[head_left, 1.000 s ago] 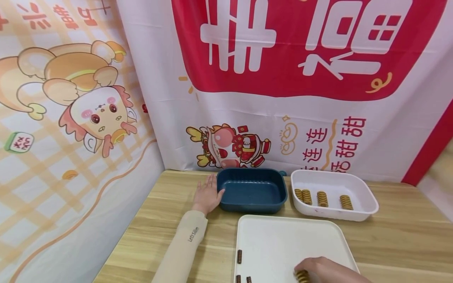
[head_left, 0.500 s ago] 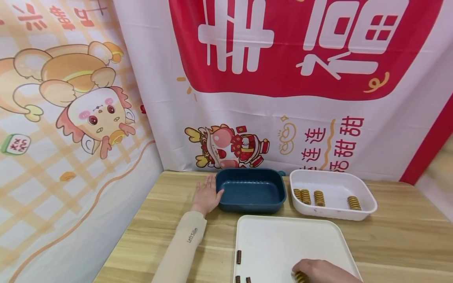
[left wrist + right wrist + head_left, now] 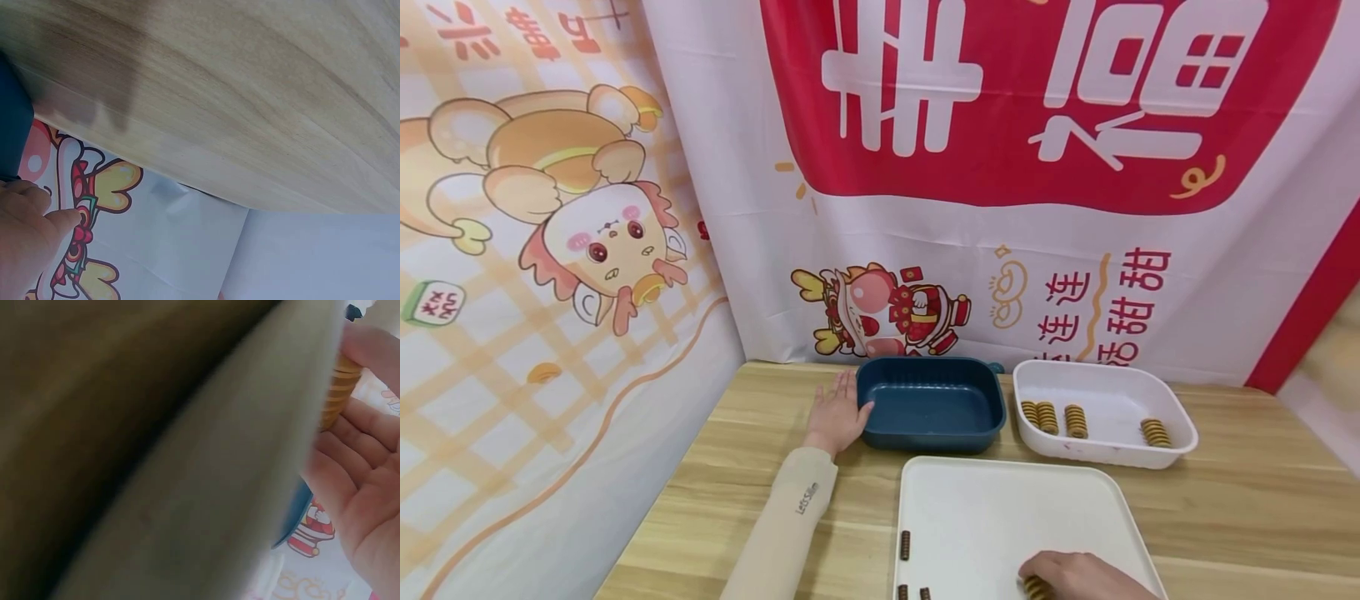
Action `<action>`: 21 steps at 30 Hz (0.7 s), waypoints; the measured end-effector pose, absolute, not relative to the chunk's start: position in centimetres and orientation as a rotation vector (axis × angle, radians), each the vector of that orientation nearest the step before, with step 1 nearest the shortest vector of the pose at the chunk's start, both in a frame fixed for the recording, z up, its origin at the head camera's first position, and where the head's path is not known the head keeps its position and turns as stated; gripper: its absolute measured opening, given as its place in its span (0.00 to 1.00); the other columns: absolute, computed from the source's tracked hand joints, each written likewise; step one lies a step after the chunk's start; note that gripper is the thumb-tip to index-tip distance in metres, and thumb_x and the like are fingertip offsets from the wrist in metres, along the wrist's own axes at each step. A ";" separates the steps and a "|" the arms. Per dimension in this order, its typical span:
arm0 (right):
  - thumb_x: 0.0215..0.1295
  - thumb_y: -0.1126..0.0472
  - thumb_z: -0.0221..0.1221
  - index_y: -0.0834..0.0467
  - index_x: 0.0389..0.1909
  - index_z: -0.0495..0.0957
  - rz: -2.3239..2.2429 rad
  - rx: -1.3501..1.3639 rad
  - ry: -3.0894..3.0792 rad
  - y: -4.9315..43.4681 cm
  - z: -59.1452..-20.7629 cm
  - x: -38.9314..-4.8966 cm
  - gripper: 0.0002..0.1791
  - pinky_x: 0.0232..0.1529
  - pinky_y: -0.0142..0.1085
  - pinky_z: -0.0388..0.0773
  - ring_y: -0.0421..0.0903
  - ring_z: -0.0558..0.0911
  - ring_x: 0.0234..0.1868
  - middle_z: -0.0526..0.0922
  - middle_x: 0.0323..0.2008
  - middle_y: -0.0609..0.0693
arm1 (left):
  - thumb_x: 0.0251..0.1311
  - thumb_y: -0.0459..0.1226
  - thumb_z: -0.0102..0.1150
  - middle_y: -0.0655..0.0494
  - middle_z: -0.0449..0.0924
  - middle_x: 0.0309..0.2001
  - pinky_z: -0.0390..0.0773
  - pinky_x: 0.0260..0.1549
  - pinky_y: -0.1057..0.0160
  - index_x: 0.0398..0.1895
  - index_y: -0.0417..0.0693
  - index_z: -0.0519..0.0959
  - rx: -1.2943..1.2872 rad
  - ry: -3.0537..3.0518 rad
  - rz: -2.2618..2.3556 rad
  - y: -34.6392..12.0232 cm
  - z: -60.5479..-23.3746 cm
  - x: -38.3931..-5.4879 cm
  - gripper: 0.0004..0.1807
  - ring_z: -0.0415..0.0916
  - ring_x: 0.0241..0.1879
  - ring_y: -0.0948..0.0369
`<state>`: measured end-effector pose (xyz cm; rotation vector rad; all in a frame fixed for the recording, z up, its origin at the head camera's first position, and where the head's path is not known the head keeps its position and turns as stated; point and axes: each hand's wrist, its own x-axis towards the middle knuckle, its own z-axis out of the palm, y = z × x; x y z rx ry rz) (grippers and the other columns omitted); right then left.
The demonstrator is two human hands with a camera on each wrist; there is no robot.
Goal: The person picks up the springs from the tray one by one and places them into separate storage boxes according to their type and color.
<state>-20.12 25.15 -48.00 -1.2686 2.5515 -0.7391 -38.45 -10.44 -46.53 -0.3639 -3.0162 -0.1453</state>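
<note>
My left hand (image 3: 838, 414) lies against the left wall of a dark blue bin (image 3: 925, 439), fingers extended, thumb near its rim. In the left wrist view, part of the left hand (image 3: 28, 234) shows beside the blue bin (image 3: 9, 122). Low on the white tray (image 3: 1000, 500), my right hand (image 3: 1078, 573) holds a yellow-brown ribbed roll (image 3: 1036, 588) between thumb and fingers. The right wrist view has this ribbed roll (image 3: 340, 390) at the fingers, partly hidden by the tray's blurred edge. Small dark brown ribbed pieces (image 3: 906, 545) lie along the tray's left side.
Several similar ribbed rolls (image 3: 1076, 422) lie in a white bin (image 3: 1105, 454), right of the blue one. Both bins stand at the back of the wooden table (image 3: 700, 500), before a printed cloth (image 3: 760, 275). Another printed cloth (image 3: 587, 375) hangs on the left.
The rightmost ribbed roll in the white bin has shifted to the right. My left hand stays by the blue bin; my right hand keeps its hold on the roll, nearly still.
</note>
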 end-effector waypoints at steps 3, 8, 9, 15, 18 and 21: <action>0.61 0.46 0.62 0.60 0.42 0.80 -0.762 -1.296 2.565 25.2 -48.2 -20.2 0.21 0.33 0.29 0.78 0.29 0.77 0.36 0.81 0.39 0.38 | 0.72 0.52 0.39 0.40 0.52 0.72 0.49 0.66 0.43 0.71 0.31 0.53 -0.363 -3.016 -0.142 -10.5 -46.4 -38.4 0.38 0.48 0.72 0.48; 0.60 0.47 0.63 0.60 0.44 0.80 -0.805 -1.292 2.575 25.5 -47.8 -20.3 0.21 0.36 0.31 0.78 0.31 0.78 0.40 0.82 0.41 0.39 | 0.72 0.53 0.38 0.41 0.52 0.72 0.48 0.66 0.43 0.71 0.32 0.53 -0.362 -3.020 -0.137 -10.4 -46.2 -38.2 0.38 0.48 0.72 0.49; 0.59 0.47 0.64 0.59 0.45 0.80 -0.836 -1.248 2.557 25.5 -47.6 -20.3 0.22 0.38 0.31 0.78 0.31 0.78 0.42 0.81 0.42 0.38 | 0.72 0.53 0.38 0.41 0.52 0.72 0.48 0.66 0.43 0.71 0.32 0.53 -0.364 -3.020 -0.139 -10.4 -46.2 -38.2 0.38 0.48 0.72 0.49; 0.55 0.49 0.68 0.56 0.53 0.78 -1.099 -0.950 2.442 25.5 -45.5 -20.4 0.26 0.46 0.30 0.76 0.34 0.77 0.47 0.81 0.48 0.44 | 0.72 0.52 0.39 0.40 0.52 0.72 0.48 0.66 0.43 0.71 0.31 0.53 -0.369 -3.017 -0.159 -10.2 -46.2 -38.4 0.37 0.48 0.72 0.48; 0.54 0.51 0.69 0.57 0.54 0.77 -1.212 -0.942 2.446 25.2 -44.8 -20.4 0.28 0.47 0.29 0.75 0.36 0.78 0.49 0.82 0.50 0.50 | 0.72 0.52 0.39 0.40 0.52 0.72 0.49 0.66 0.43 0.71 0.31 0.53 -0.365 -3.019 -0.149 -10.3 -46.3 -38.4 0.37 0.48 0.72 0.48; 0.54 0.52 0.69 0.57 0.56 0.76 -1.295 -1.009 2.485 24.8 -44.0 -20.4 0.29 0.48 0.33 0.77 0.38 0.78 0.52 0.81 0.51 0.51 | 0.72 0.52 0.39 0.40 0.52 0.72 0.50 0.66 0.42 0.71 0.31 0.53 -0.366 -3.020 -0.146 -10.4 -46.3 -38.4 0.37 0.48 0.72 0.48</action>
